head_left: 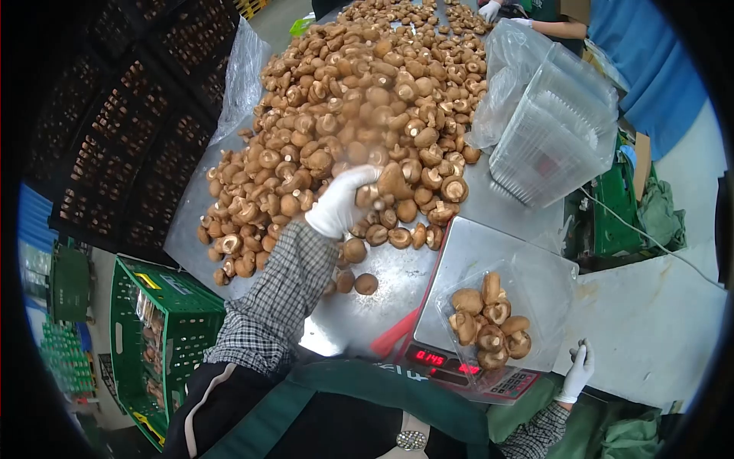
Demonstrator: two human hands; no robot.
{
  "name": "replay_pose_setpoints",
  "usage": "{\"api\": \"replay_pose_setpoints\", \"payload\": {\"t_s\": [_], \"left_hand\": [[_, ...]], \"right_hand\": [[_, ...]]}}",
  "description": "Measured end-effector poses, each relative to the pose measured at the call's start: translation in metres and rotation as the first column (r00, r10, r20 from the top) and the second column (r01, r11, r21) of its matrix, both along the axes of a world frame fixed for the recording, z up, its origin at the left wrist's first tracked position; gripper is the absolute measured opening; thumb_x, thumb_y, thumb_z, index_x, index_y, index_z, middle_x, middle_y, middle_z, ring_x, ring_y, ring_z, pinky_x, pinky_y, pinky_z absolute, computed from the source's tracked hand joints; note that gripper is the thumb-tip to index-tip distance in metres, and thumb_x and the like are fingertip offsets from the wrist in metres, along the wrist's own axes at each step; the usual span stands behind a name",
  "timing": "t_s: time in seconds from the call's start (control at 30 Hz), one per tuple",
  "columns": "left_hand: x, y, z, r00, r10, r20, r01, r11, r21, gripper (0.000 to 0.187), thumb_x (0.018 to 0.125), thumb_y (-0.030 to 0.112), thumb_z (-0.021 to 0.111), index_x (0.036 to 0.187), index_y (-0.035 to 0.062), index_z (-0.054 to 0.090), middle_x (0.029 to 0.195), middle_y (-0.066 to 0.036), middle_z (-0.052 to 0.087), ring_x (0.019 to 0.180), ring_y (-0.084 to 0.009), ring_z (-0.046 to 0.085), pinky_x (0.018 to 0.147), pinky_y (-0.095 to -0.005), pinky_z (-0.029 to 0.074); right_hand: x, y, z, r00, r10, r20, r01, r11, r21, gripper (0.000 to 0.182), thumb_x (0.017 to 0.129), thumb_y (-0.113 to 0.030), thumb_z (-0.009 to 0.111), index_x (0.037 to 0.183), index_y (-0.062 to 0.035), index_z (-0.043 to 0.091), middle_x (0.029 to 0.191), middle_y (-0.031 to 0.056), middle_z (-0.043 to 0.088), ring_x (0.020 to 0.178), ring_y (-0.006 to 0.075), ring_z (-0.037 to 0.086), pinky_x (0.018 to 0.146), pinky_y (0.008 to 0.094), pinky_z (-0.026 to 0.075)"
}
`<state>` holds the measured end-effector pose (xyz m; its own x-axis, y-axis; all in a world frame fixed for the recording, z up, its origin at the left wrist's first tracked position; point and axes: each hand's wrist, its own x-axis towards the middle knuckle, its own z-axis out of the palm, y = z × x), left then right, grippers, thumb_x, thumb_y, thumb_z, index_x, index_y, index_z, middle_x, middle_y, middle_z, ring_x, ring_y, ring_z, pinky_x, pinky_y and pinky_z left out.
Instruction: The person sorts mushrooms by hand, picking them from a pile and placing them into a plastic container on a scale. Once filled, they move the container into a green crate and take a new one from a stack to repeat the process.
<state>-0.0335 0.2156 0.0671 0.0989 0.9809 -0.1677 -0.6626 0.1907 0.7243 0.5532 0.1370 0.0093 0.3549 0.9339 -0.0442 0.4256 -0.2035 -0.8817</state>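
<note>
My left hand point(342, 205), in a white glove, reaches into the front of a big heap of brown shiitake mushrooms point(306, 126). Its fingers are closed round a shiitake mushroom point(394, 182) at the heap's edge. To the right, a clear plastic tray point(544, 300) holding several mushrooms point(489, 321) sits on a scale point(459, 256) with a red lit display reading 0.145. Beside the scale's lower right corner is my gloved right hand point(579, 372), fingers curled together. Something small and dark shows at its fingertips, too small to name.
A stack of clear plastic trays point(554, 126) stands on the metal table's right side. Green crates point(164, 329) with packed trays stand at lower left, and black crates point(130, 115) rise behind. Another person's gloved hand point(489, 11) is at the far end. A cable point(650, 241) runs at right.
</note>
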Motion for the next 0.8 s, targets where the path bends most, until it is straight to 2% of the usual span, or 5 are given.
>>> {"api": "replay_pose_setpoints", "payload": {"t_s": [0.13,0.27,0.37,0.47,0.8], "left_hand": [[0.057,-0.031,0.033,0.900,-0.219,0.377,0.271,0.958,-0.092,0.045,0.079,0.011,0.070,0.120,0.0014,0.052,0.110,-0.009,0.061,0.096,-0.0185,0.062,0.080,-0.0295,0.055],[0.157,-0.061,0.060,0.762,0.131,-0.634,0.489,0.525,0.696,0.038,0.068,0.000,0.070,0.104,0.0013,0.059,0.102,-0.014,0.060,0.093,-0.0307,0.060,0.078,-0.0367,0.050],[0.217,-0.104,0.067,0.802,-0.276,-0.530,0.550,0.690,0.471,0.021,0.086,0.003,0.052,0.106,0.0009,0.056,0.105,-0.010,0.058,0.100,-0.0198,0.055,0.086,-0.0291,0.044],[0.241,-0.117,0.078,0.623,-0.444,0.644,0.598,0.801,-0.027,0.032,0.098,0.025,0.037,0.114,-0.0001,0.049,0.107,-0.007,0.054,0.100,-0.0149,0.052,0.088,-0.0273,0.043],[0.251,-0.144,0.071,0.632,-0.652,0.419,0.655,0.738,0.161,0.048,0.095,0.049,0.039,0.110,0.0050,0.050,0.100,-0.003,0.052,0.092,-0.0116,0.051,0.082,-0.0247,0.044]], "right_hand": [[-0.066,0.003,0.061,0.988,0.084,0.127,-0.113,0.964,0.241,0.047,0.093,-0.023,0.053,0.129,0.0054,0.044,0.126,0.0200,0.051,0.109,0.0233,0.053,0.092,0.0350,0.042],[-0.181,-0.028,0.152,0.818,0.346,0.459,-0.562,0.649,0.513,0.084,0.072,-0.039,0.076,0.133,0.0046,0.038,0.138,0.0239,0.034,0.117,0.0345,0.046,0.099,0.0407,0.036],[-0.207,-0.051,0.149,0.578,0.399,0.712,-0.810,0.391,0.438,0.087,0.064,-0.042,0.081,0.132,-0.0059,0.041,0.136,0.0282,0.032,0.119,0.0423,0.042,0.098,0.0458,0.038],[-0.186,-0.070,0.142,0.735,0.397,0.550,-0.644,0.663,0.382,0.077,0.064,-0.045,0.080,0.124,-0.0086,0.047,0.138,0.0275,0.029,0.118,0.0413,0.043,0.093,0.0448,0.043],[-0.154,-0.096,0.117,0.863,0.310,0.398,-0.481,0.746,0.460,0.046,0.077,-0.021,0.068,0.116,-0.0046,0.051,0.134,0.0184,0.041,0.117,0.0270,0.045,0.098,0.0368,0.035]]}}
